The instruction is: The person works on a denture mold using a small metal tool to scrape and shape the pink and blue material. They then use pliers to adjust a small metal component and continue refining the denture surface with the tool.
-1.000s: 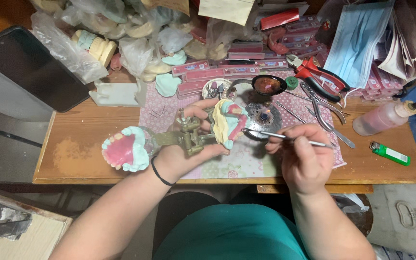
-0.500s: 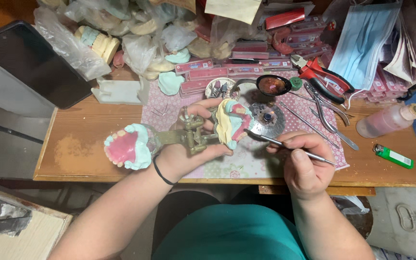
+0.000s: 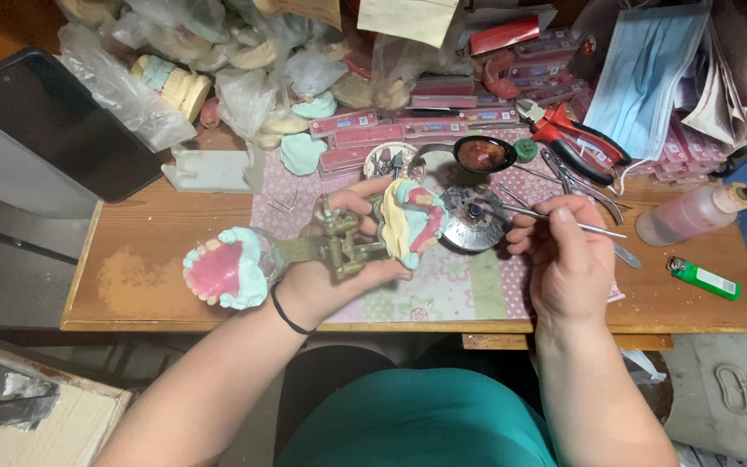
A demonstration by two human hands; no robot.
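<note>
Left hand (image 3: 330, 277) fingers clasp the brass articulator (image 3: 339, 246) above the wooden table (image 3: 131, 285); mint plaster casts with pink wax sit open at both ends. Right hand (image 3: 568, 259) fingers pinch a thin metal instrument (image 3: 564, 220) over the round metal dish (image 3: 473, 219).

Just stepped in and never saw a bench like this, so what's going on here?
A person sits at a cluttered wooden table. Their left hand holds a brass hinged frame, opened out, with a dental model at each end: one pink and pale green, the other yellowish with pink wax. Their right hand holds a thin metal instrument, its tip over a round metal dish. Pliers, a lighter and a squeeze bottle lie nearby.
</note>
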